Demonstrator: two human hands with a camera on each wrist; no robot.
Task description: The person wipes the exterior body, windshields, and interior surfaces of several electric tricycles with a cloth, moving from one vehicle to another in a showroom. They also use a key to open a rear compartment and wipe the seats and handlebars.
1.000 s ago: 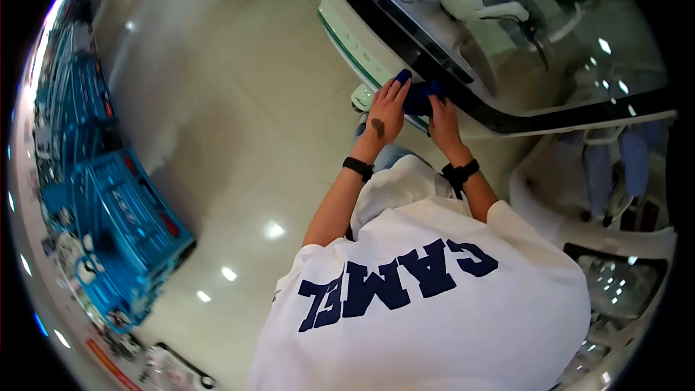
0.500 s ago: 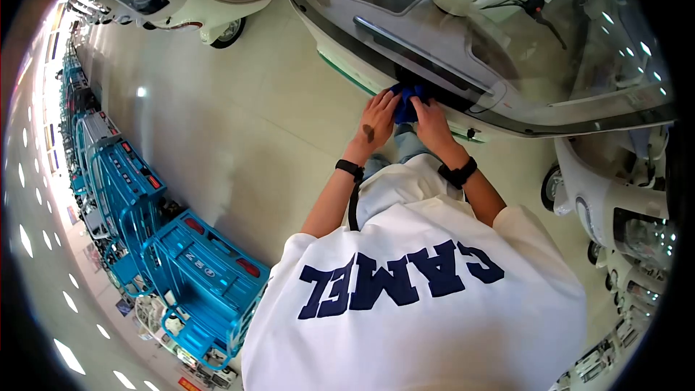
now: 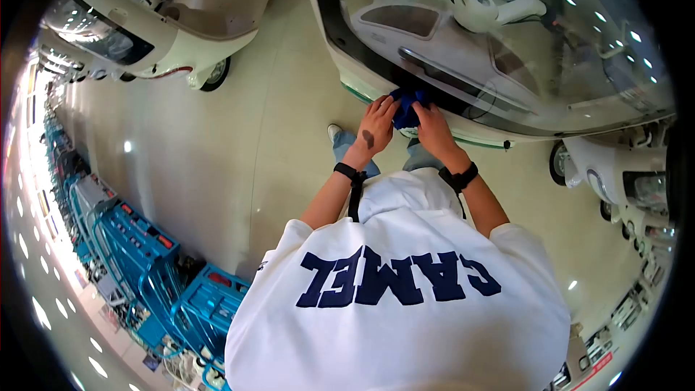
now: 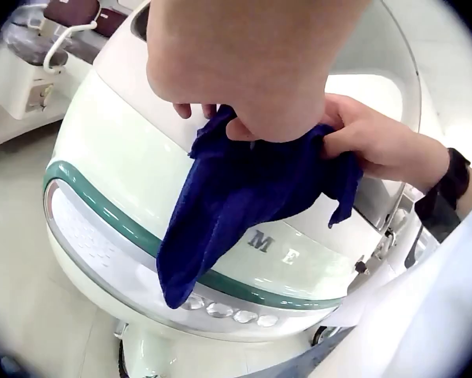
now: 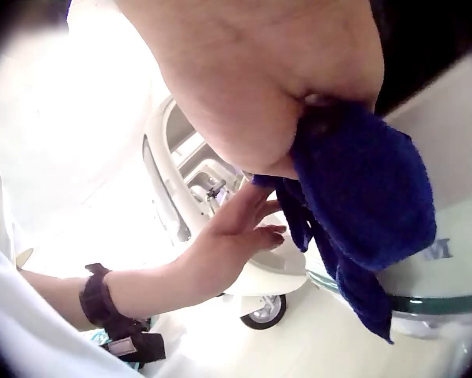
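A dark blue cloth [image 3: 407,110] is bunched between both hands against the white front of a vehicle, just under its windshield. From the left, my left hand [image 3: 375,129] grips the cloth; in the left wrist view the cloth [image 4: 244,197] hangs in folds over the green trim and partly covers the raised letters. My right hand [image 3: 437,135] holds its other side, with thumb and fingers around the fabric. Close up in the right wrist view, my right hand [image 5: 275,79] hides its own fingertips, and the left hand [image 5: 220,252] has bent fingers by the cloth's edge.
The vehicle's clear windshield [image 3: 579,51] curves above the hands. A white scooter-like vehicle [image 3: 181,43] stands at upper left, blue cargo vehicles [image 3: 145,246] line the lower left, and more white vehicles [image 3: 608,166] stand at right. Tiled floor [image 3: 210,152] lies between.
The hands have drawn together around the cloth since the earliest frame, where they were farther apart. The head view has shifted, and a foot now shows beside the vehicle.
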